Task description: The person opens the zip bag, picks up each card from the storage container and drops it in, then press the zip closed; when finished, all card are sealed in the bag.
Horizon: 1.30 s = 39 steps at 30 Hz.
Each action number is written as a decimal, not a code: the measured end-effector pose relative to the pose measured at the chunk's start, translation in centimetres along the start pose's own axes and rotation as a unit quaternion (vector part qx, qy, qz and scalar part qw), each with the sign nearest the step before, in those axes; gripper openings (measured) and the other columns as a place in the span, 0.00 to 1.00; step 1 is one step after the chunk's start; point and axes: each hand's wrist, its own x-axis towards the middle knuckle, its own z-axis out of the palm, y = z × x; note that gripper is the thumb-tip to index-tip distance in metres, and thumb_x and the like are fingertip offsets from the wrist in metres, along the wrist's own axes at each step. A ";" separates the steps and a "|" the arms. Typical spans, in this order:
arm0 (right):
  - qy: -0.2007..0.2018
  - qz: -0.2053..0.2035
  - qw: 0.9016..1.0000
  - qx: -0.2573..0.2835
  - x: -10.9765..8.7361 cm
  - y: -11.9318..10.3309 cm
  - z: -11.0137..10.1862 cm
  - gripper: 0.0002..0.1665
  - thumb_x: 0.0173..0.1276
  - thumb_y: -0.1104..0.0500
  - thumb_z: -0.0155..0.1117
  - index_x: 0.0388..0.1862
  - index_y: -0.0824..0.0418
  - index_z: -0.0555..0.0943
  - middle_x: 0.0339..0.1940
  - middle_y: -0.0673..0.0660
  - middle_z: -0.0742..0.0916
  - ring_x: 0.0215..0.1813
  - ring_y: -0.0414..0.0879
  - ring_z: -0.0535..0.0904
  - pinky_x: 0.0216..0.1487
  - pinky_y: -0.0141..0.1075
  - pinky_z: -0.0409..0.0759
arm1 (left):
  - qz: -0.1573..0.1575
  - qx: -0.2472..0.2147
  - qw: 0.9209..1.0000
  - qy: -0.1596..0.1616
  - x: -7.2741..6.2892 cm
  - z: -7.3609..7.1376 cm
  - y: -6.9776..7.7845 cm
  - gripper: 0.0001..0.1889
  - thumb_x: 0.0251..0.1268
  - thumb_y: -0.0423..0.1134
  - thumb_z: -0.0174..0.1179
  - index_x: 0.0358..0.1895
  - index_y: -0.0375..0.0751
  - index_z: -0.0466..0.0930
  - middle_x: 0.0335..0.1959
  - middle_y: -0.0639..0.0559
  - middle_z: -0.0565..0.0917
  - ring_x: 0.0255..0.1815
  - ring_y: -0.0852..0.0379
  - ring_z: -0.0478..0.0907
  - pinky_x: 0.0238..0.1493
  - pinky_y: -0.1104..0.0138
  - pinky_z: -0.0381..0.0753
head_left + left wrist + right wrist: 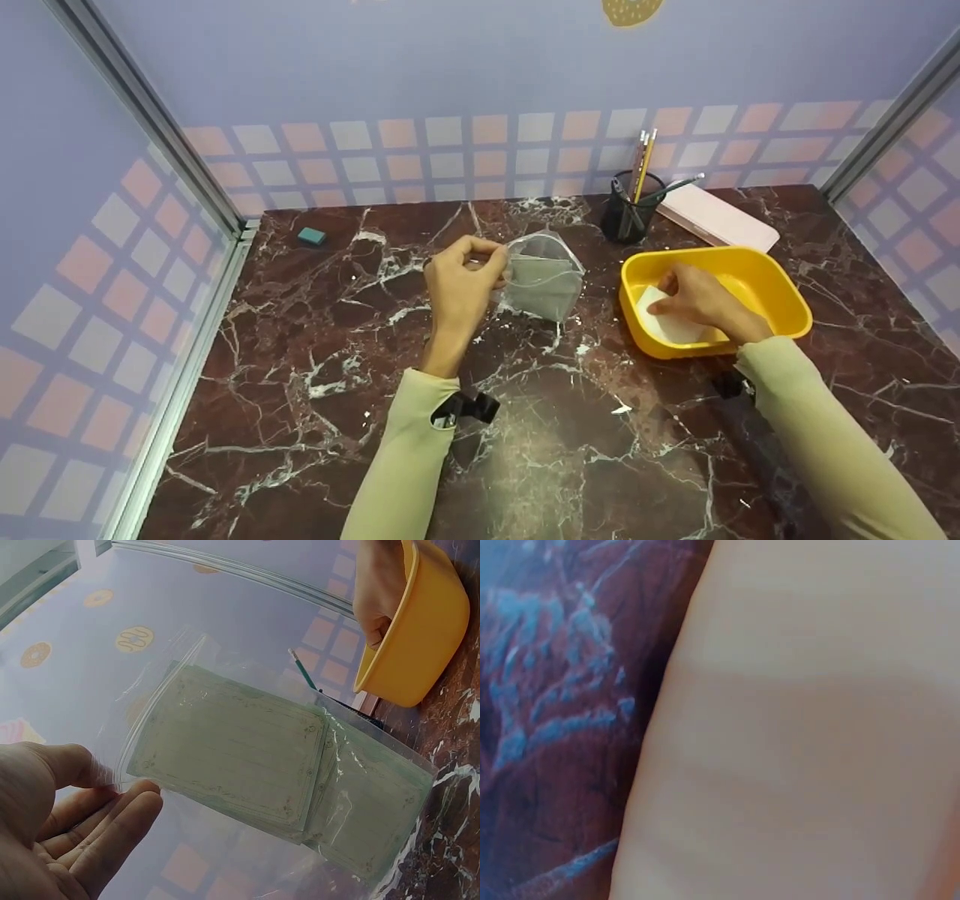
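Observation:
My left hand (461,281) pinches the edge of a clear zip bag (225,664) between thumb and fingers, holding it up over the table. Several pale green cards (232,754) with ornate printed borders sit inside the bag, partly overlapping. Over to the right, my right hand (697,300) reaches down into a yellow plastic basin (780,296). Its fingers are curled at a piece of white paper (671,328) in the basin's left end, and its thumb lies against it. In the right wrist view, a blurred sleeve (795,727) covers most of the picture, hiding that hand.
Behind the basin stands a black mesh cup (626,217) with pencils, beside a pale pink case (720,214). A small teal eraser (311,236) lies at the back left. White scraps (621,409) dot the dark marbled table (285,420). Patterned panels (390,75) enclose the back and sides.

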 end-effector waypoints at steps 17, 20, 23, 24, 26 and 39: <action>0.248 -0.095 0.961 0.078 -2.5 -6.9 -3.7 0.12 0.73 0.69 0.71 0.53 0.69 0.84 0.36 0.63 0.87 0.35 0.34 0.78 0.36 0.18 0.75 | 0.004 0.010 1.000 0.001 0.0 0.0 0.0 0.03 0.66 0.29 0.72 0.36 0.33 0.89 0.25 0.48 0.90 0.23 0.53 0.88 0.22 0.62 0.91; 0.288 -0.108 0.946 0.105 -2.7 -8.4 -3.7 0.12 0.72 0.71 0.71 0.52 0.71 0.84 0.35 0.62 0.87 0.34 0.31 0.77 0.40 0.17 0.76 | 0.004 0.014 1.000 0.002 0.0 0.0 0.0 0.03 0.66 0.30 0.73 0.35 0.34 0.89 0.24 0.49 0.89 0.22 0.54 0.88 0.21 0.62 0.91; 0.321 -0.125 0.929 0.139 -2.8 -9.7 -3.5 0.11 0.72 0.72 0.71 0.51 0.72 0.84 0.34 0.62 0.86 0.34 0.33 0.78 0.41 0.18 0.79 | 0.001 0.014 1.000 0.002 0.0 0.0 -0.1 0.03 0.66 0.30 0.73 0.36 0.34 0.89 0.24 0.49 0.89 0.22 0.54 0.88 0.23 0.56 0.92; 0.331 -0.131 0.923 0.148 -2.8 -10.1 -3.4 0.11 0.72 0.72 0.71 0.50 0.73 0.83 0.34 0.61 0.86 0.34 0.34 0.79 0.41 0.18 0.80 | 0.000 0.013 1.000 0.002 0.0 0.0 -0.1 0.02 0.66 0.30 0.73 0.36 0.34 0.89 0.24 0.49 0.89 0.22 0.53 0.88 0.24 0.55 0.92; 0.347 -0.140 0.912 0.168 -2.7 -10.7 -3.0 0.10 0.72 0.72 0.71 0.50 0.74 0.83 0.33 0.59 0.86 0.34 0.35 0.80 0.41 0.19 0.82 | 0.000 0.012 1.000 0.002 0.0 0.0 0.0 0.02 0.65 0.29 0.73 0.36 0.34 0.89 0.25 0.49 0.90 0.23 0.53 0.88 0.26 0.55 0.93; 0.349 -0.155 0.868 0.318 -2.2 -12.3 -0.9 0.08 0.73 0.74 0.67 0.48 0.78 0.82 0.34 0.60 0.89 0.30 0.44 0.86 0.35 0.33 0.92 | 0.010 0.015 1.000 0.007 0.1 -0.2 -0.1 0.03 0.66 0.29 0.72 0.36 0.32 0.89 0.27 0.47 0.90 0.24 0.54 0.89 0.27 0.63 0.93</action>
